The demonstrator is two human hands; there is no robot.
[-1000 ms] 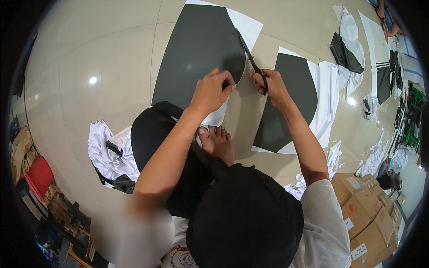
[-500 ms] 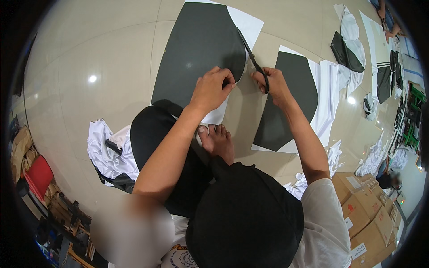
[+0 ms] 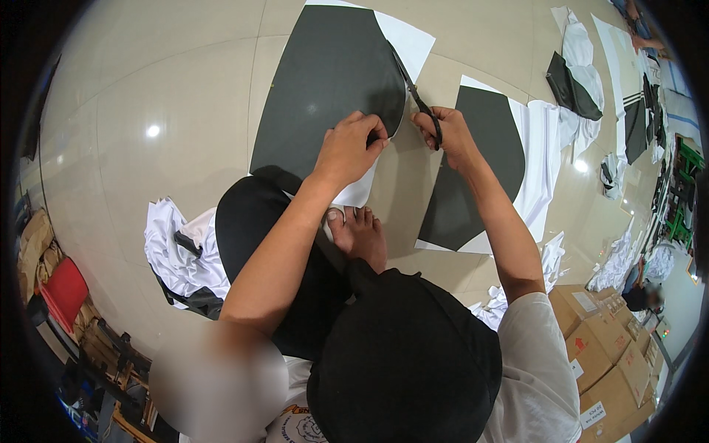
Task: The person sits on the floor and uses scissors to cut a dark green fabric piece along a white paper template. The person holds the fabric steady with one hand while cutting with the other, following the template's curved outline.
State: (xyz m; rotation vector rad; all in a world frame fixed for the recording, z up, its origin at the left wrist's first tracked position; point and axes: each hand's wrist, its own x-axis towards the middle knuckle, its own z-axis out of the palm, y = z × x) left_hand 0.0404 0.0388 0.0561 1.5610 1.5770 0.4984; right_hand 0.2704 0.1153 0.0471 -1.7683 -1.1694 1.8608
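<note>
A large dark grey sheet with a white border (image 3: 325, 81) lies on the tiled floor in front of me. My left hand (image 3: 349, 151) pinches its near edge and holds it down. My right hand (image 3: 448, 136) grips black scissors (image 3: 415, 96), whose blades run up along the curved right edge of the dark area. A second dark grey and white sheet (image 3: 484, 159) lies just right of my right hand. My bare foot (image 3: 360, 235) rests on the floor below the first sheet.
White and dark scraps (image 3: 177, 255) are heaped at my left knee. More cut pieces and cloth (image 3: 580, 81) lie at the far right. Cardboard boxes (image 3: 602, 354) stand at the lower right, a red object (image 3: 65, 289) at the lower left.
My right hand and the scissors have crept a little farther up along the curved edge. My left hand has stayed on the sheet.
</note>
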